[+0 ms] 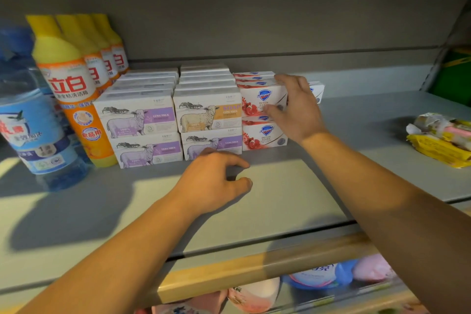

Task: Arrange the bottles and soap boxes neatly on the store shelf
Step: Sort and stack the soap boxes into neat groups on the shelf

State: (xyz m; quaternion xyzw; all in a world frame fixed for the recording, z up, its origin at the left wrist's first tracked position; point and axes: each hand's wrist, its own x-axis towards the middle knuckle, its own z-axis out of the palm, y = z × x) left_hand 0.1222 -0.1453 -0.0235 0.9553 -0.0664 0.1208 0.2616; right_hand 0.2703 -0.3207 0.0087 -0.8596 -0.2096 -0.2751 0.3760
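Grey metal shelf (293, 186), smooth and matte, runs under a plain grey back panel, part lit by a warm patch. Glossy cardboard sheep soap boxes (137, 120) stand in two double-stacked rows at centre, red-and-white Safeguard boxes (263, 120) stacked just right of them. Right hand (295, 107) grips the upper front Safeguard box, thumb on its face, fingers over the top; another white box (317, 92) shows partly behind it. Left hand (216, 178) hovers loosely curled, holding nothing. Yellow-capped orange plastic bottles (76, 79) line up at left beside a translucent blue bottle (30, 120), cut off by the edge. Crinkled yellow packets (441, 140) lie far right, blurred
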